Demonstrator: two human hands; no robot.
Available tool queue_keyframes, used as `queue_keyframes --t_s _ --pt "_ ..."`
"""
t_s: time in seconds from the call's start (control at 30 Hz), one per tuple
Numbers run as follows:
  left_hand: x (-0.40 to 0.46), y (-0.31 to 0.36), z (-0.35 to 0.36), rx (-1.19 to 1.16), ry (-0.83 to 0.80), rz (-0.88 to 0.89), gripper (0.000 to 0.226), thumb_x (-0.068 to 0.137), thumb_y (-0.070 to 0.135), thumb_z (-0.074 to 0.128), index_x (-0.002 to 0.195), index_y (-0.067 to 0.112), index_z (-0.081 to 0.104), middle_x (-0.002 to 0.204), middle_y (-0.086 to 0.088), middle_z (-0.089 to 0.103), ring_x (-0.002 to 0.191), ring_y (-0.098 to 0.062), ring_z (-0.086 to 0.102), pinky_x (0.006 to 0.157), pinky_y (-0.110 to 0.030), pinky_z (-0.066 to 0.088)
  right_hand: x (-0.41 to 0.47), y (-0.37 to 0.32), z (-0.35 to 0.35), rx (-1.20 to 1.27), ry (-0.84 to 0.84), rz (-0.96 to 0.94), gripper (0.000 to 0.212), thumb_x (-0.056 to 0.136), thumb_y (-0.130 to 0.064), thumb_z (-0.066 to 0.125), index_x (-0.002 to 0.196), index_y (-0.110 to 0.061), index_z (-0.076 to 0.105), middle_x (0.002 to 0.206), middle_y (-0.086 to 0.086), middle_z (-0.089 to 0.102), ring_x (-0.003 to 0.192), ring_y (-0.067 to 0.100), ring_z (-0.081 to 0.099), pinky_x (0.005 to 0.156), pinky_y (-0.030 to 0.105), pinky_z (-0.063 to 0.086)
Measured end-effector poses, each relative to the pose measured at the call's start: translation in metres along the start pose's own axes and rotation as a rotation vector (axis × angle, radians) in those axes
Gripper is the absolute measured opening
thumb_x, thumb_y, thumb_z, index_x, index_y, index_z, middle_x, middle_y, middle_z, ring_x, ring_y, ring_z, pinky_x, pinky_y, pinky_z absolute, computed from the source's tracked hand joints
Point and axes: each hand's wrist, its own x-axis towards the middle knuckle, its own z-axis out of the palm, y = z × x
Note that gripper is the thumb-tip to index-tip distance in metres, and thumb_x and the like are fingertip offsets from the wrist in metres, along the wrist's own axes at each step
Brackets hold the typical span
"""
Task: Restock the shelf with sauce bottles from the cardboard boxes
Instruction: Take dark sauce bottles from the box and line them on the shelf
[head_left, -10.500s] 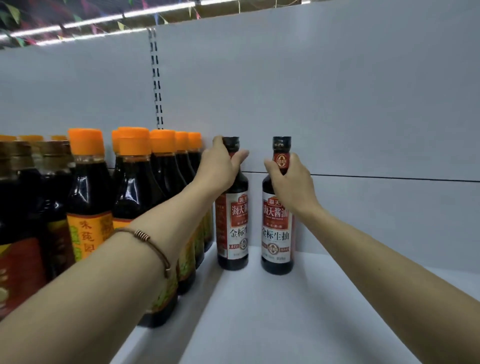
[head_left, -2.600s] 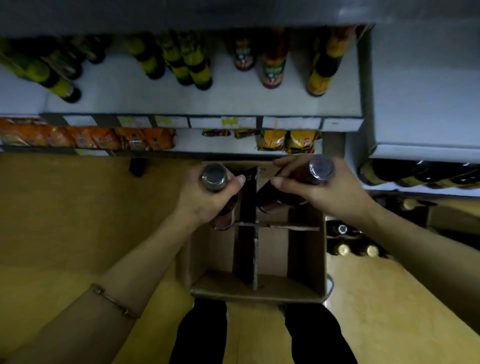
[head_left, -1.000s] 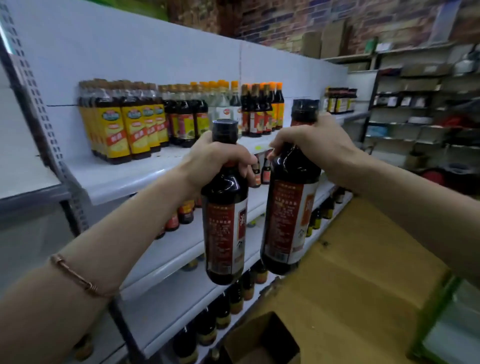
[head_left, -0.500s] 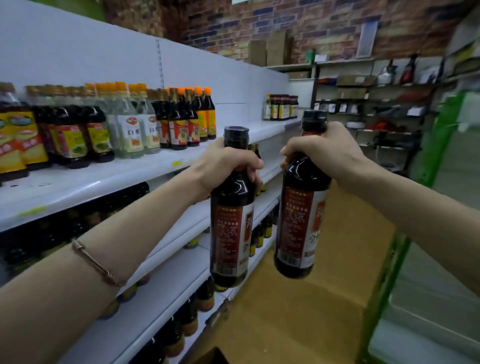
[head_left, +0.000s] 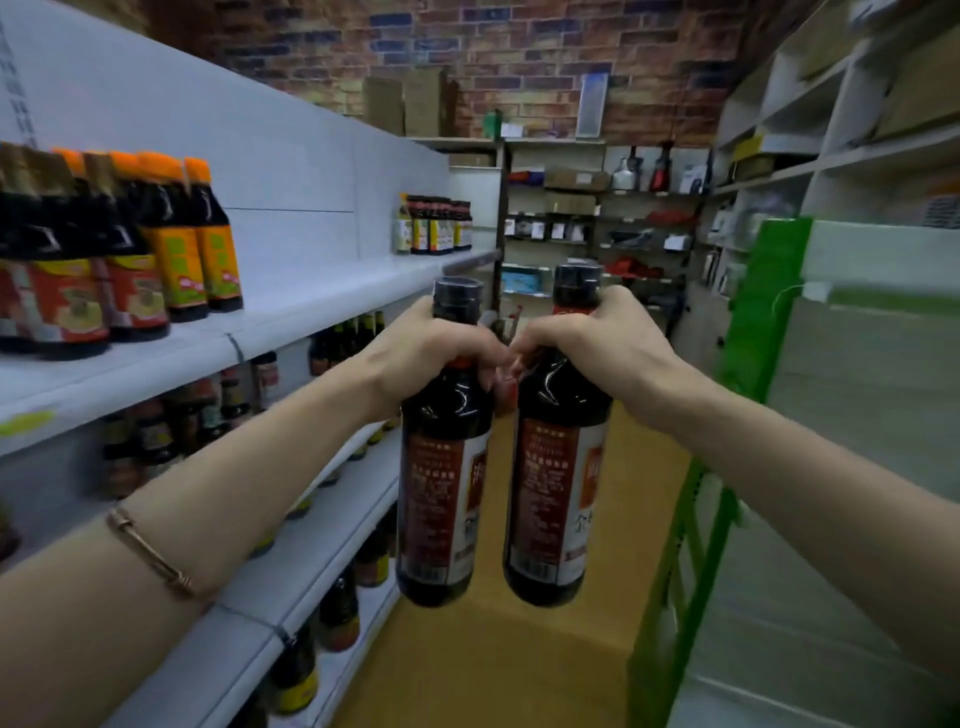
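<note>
While you stand in the aisle, your left hand (head_left: 426, 353) clasps one sauce bottle (head_left: 441, 488) by its neck; your right hand (head_left: 592, 348) clasps another (head_left: 556, 483); both hang beside the shelf (head_left: 311, 306), not yet placed; bare space remains there.

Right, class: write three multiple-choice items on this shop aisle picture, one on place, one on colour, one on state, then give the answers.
1. Where is the white top shelf? A left of the arms; B right; C behind the camera.
2. The caps of the shelved dark bottles are: A green; B orange; C white.
3. The two dark, black-capped sauce bottles are: A shelved; B boxed; C held by their necks.

A: it runs along the left. B: the tops are orange. C: left hand and right hand each grip one.
</note>
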Motion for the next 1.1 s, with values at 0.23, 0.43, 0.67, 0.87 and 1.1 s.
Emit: queue_keyframes --t_s 0.23,0.43,0.67,0.87,1.1 --pt "0.121 -0.049 -0.055 -0.036 0.067 0.030 0.019 0.062 0.015 0.063 0.045 0.009 0.061 0.063 -0.015 0.068 0.066 -0.027 0.068 0.073 -0.033 0.050 0.135 0.035 0.002 0.039 0.016 -0.071 0.020 0.078 -0.015 0.071 0.060 -0.007 0.069 0.063 0.002 0.072 0.057 0.010 0.067 0.059 0.021 0.053" --pt "0.184 -0.097 -0.108 -0.025 0.177 -0.028 0.018 0.063 0.012 0.061 0.045 0.006 0.059 0.063 -0.020 0.066 0.061 -0.028 0.067 0.061 -0.025 0.055 0.251 0.076 0.039 0.069 -0.079 -0.109 0.016 0.078 -0.016 0.071 0.065 -0.007 0.071 0.068 0.004 0.074 0.064 0.016 0.070 0.068 0.030 0.056" --pt "0.266 -0.142 -0.168 0.060 0.386 -0.116 0.019 0.062 0.013 0.061 0.044 0.006 0.059 0.062 -0.020 0.067 0.060 -0.027 0.066 0.060 -0.023 0.053 0.393 0.112 0.084 0.194 -0.277 -0.209 0.017 0.078 -0.015 0.071 0.062 -0.008 0.069 0.071 0.007 0.074 0.076 0.026 0.073 0.085 0.042 0.058" --pt "0.325 -0.158 -0.210 0.136 0.595 -0.126 0.019 0.062 0.011 0.060 0.043 0.007 0.059 0.060 -0.017 0.067 0.063 -0.029 0.066 0.067 -0.027 0.055 0.500 0.135 0.118 0.332 -0.408 -0.285 0.016 0.076 -0.016 0.072 0.063 -0.008 0.069 0.071 0.006 0.075 0.075 0.024 0.073 0.084 0.040 0.058" --pt "0.355 -0.159 -0.261 0.158 0.811 -0.151 0.023 0.064 0.011 0.058 0.041 0.009 0.056 0.056 -0.013 0.064 0.059 -0.028 0.066 0.065 -0.026 0.056 0.581 0.129 0.171 0.433 -0.542 -0.376 0.012 0.076 -0.016 0.072 0.067 -0.008 0.069 0.073 0.006 0.075 0.069 0.020 0.072 0.070 0.028 0.056"
